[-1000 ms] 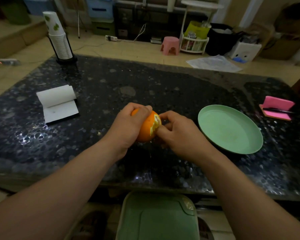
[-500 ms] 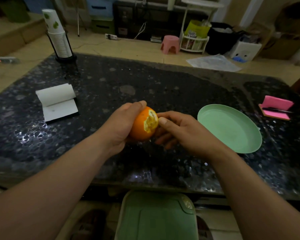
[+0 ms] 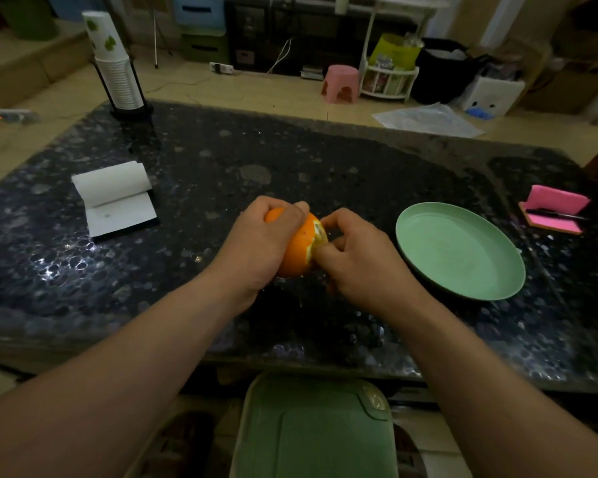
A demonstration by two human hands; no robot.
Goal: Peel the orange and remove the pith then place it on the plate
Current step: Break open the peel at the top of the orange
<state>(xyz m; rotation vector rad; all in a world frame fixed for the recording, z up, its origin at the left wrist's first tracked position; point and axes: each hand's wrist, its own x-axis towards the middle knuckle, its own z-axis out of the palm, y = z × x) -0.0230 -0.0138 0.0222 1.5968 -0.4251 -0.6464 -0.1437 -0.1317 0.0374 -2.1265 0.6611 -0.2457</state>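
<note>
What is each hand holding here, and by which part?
The left hand cups the orange around its left side and top. The right hand has its fingers at the torn peel edge on the orange's right side.

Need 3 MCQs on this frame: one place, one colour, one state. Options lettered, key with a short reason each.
1. Where is the round green plastic plate?
A. On the person's right side of the table
B. On the floor
C. Under the paper roll

2. What colour is the small plastic stool on the floor?
A. Blue
B. Pink
C. Black

3. What state is the round orange fruit in?
A. Fully peeled
B. Untouched on the table
C. Partly peeled, held in hand

Key:
1 A: the plate sits on the dark speckled table, beyond the right hand.
2 B: the stool is plainly pink.
3 C: the left hand grips the orange, with pale pith showing at the right fingertips.
</note>
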